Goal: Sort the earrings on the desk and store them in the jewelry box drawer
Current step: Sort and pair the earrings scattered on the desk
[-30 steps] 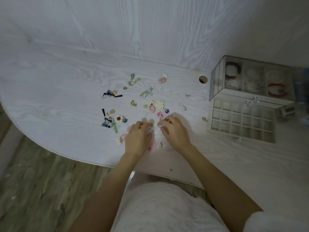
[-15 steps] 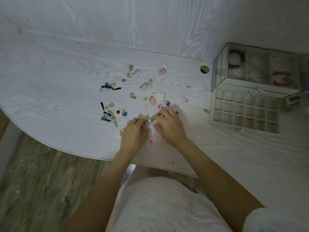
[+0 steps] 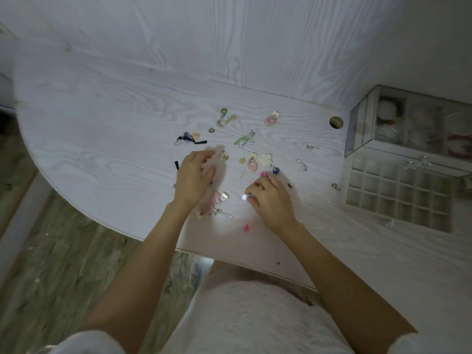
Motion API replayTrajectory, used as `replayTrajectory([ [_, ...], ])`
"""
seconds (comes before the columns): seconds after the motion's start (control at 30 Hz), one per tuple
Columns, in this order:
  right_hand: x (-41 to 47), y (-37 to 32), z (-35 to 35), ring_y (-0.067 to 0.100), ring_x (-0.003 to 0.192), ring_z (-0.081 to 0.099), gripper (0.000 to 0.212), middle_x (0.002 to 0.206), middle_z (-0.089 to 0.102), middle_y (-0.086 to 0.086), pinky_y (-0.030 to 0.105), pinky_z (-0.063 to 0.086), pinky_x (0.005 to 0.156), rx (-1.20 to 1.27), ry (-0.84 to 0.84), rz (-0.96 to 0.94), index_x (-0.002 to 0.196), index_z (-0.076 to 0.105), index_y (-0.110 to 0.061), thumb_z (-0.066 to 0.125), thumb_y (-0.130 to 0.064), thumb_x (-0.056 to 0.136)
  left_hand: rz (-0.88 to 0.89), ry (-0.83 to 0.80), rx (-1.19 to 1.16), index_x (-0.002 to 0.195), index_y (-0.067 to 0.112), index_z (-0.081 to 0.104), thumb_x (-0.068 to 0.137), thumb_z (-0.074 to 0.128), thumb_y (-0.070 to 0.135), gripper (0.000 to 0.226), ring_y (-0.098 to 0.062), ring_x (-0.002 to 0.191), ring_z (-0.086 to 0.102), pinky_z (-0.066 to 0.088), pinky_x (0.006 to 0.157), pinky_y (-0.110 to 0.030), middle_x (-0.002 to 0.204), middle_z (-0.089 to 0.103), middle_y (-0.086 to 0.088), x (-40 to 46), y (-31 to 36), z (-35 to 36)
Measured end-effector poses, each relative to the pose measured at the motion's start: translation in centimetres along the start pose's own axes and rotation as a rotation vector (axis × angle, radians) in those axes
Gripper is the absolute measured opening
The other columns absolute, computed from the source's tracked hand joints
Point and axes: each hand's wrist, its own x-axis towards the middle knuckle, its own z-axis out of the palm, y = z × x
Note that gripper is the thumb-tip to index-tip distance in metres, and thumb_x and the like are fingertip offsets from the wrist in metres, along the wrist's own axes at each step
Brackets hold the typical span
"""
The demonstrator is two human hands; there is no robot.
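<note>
A pale desk (image 3: 102, 129) holds scattered earrings (image 3: 245, 140). The jewelry box drawer (image 3: 398, 192) stands pulled out at right. The left hand (image 3: 191, 177) hovers with relaxed fingers, while the right hand (image 3: 273, 198) pinches a small pale earring (image 3: 244, 197), which may slip and roll off the desk.

Pale wood-grain wall panel (image 3: 229, 39) rising behind the work surface, streaked with long vertical grain. Round cable hole (image 3: 336, 122) cut through the top near the back edge, rimmed in tan. Grey-green wood-look floor (image 3: 58, 264) down on the left, scuffed and mottled. White fuzzy garment (image 3: 255, 320) filling the bottom of the view. Tiny dark speck (image 3: 278, 263) right on the near edge, just above that garment.
</note>
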Motion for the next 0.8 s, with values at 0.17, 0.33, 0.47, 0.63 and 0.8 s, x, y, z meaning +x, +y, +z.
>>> replayTrajectory([
  [0.17, 0.0, 0.5, 0.1, 0.028, 0.088, 0.058, 0.010, 0.081, 0.064, 0.005, 0.035, 0.046, 0.086, -0.023, 0.038, -0.005, 0.078, 0.067, -0.015, 0.075, -0.017, 0.072, 0.096, -0.045, 0.044, 0.120, 0.009, 0.056, 0.086, 0.058, 0.011, 0.035, -0.029, 0.104, 0.053, 0.046, 0.087, -0.038, 0.120, 0.055, -0.014, 6.4, 1.2, 1.4],
  [0.33, 0.6, 0.6, -0.4, 0.024, 0.079, 0.056, 0.015, 0.079, 0.063, 0.003, 0.025, 0.034, 0.074, -0.043, 0.043, -0.032, 0.078, 0.067, -0.017, 0.078, -0.017, 0.068, 0.158, -0.085, 0.191, 0.123, 0.004, 0.054, 0.086, 0.054, 0.007, 0.037, -0.038, 0.111, 0.045, 0.040, 0.092, -0.039, 0.126, 0.049, -0.022, 11.4, 2.0, 2.4],
  [0.47, 0.5, 1.2, -0.3, 0.021, 0.079, 0.053, 0.014, 0.080, 0.063, 0.001, 0.026, 0.039, 0.071, -0.007, 0.067, -0.021, 0.078, 0.066, -0.018, 0.077, -0.018, 0.069, 0.009, -0.095, 0.188, 0.132, 0.009, 0.044, 0.092, 0.050, 0.013, 0.041, -0.036, 0.120, 0.037, 0.040, 0.092, -0.040, 0.134, 0.041, -0.019, 13.5, 2.5, 2.9],
  [0.63, 0.1, 1.2, -1.3, 0.017, 0.083, 0.045, 0.017, 0.088, 0.063, 0.001, 0.025, 0.037, 0.072, 0.096, 0.131, 0.077, 0.083, 0.065, -0.018, 0.051, -0.029, 0.084, 0.008, -0.139, 0.232, 0.108, 0.010, 0.063, 0.091, 0.050, 0.015, 0.021, -0.032, 0.104, 0.050, 0.039, 0.078, -0.032, 0.113, 0.056, -0.017, 15.0, 2.1, 2.7],
  [0.8, -2.4, 2.5, -3.0, 0.011, 0.083, 0.048, 0.006, 0.093, 0.057, -0.001, 0.014, 0.034, 0.070, 0.386, 0.176, 0.281, 0.090, 0.064, -0.015, 0.059, -0.018, 0.088, -0.014, -0.055, 0.067, 0.095, 0.008, 0.068, 0.084, 0.063, 0.010, 0.012, -0.026, 0.089, 0.062, 0.045, 0.078, -0.025, 0.100, 0.063, -0.014, 14.0, 1.4, 1.7],
])
